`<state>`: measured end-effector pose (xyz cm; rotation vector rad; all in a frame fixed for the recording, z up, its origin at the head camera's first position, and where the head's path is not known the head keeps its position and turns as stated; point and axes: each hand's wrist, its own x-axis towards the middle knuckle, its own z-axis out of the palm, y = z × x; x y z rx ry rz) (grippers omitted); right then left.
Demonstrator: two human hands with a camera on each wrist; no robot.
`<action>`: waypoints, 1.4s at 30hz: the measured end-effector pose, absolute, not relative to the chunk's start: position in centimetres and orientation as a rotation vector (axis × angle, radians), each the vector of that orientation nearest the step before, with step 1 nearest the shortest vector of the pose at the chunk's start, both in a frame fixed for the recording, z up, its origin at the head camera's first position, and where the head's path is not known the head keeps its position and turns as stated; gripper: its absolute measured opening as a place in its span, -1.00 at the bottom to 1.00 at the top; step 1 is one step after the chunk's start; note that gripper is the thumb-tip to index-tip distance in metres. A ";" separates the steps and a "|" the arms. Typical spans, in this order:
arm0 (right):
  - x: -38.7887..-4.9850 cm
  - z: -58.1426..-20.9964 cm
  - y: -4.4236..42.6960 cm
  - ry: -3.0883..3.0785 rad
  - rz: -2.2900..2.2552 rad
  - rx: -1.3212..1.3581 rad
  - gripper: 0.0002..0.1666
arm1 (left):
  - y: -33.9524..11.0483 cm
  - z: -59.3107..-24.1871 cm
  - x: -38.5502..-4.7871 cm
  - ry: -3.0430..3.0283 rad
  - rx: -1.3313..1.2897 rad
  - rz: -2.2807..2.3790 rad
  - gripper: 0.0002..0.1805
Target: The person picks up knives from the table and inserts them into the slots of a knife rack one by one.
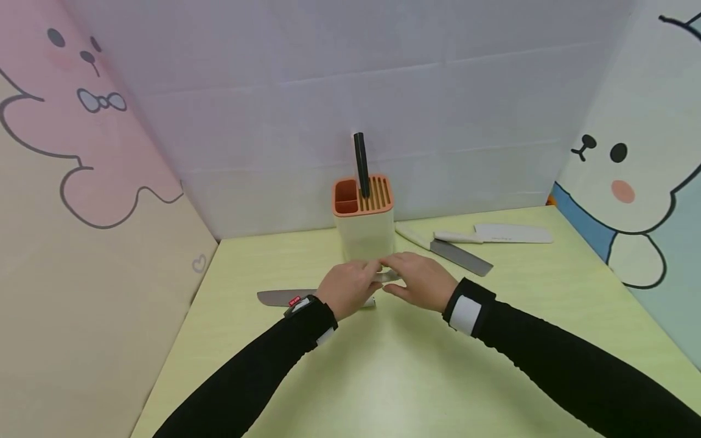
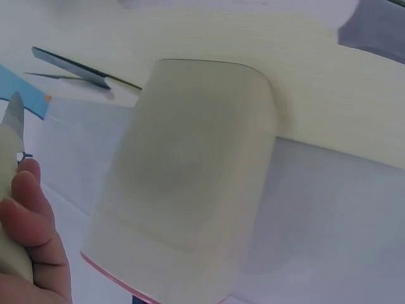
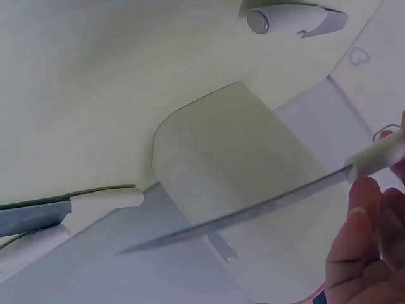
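Observation:
My left hand (image 1: 348, 287) (image 2: 39, 237) grips the pale handle (image 2: 14, 253) (image 3: 378, 155) of a knife in front of the cream knife block (image 1: 366, 237) (image 2: 183, 158) (image 3: 234, 152). In the right wrist view its thin blade (image 3: 253, 212) slants across the block. Beside the knife is my right hand (image 1: 421, 281) (image 3: 370, 253), thumb and fingers apart in the head view, fingertips close to the handle's blade end; whether they touch it is unclear. A black-handled knife (image 1: 361, 164) stands in the block's slots.
Right of the block, two white-handled knives lie on the table, one with a grey blade (image 1: 461, 257), the other with a pale blade (image 1: 513, 233). Another knife (image 1: 278, 297) lies at the left, partly under my left hand and wrist. A white wall (image 1: 263, 140) rises behind the block.

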<state>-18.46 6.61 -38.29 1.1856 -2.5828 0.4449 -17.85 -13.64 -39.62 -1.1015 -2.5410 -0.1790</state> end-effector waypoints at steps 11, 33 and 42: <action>-18.6 -38.7 7.3 -2.577 0.426 1.231 -0.64 | -12.5 -38.9 -17.6 -2.566 -1.157 -0.266 -0.75; -19.9 -35.9 9.2 -2.549 0.405 1.189 -0.69 | -15.7 -35.7 -18.9 -2.401 -1.025 -0.502 -0.33; -21.3 -31.7 10.1 -2.521 0.478 1.103 -0.66 | -17.8 -34.1 -21.6 -2.487 -0.876 -0.457 -0.57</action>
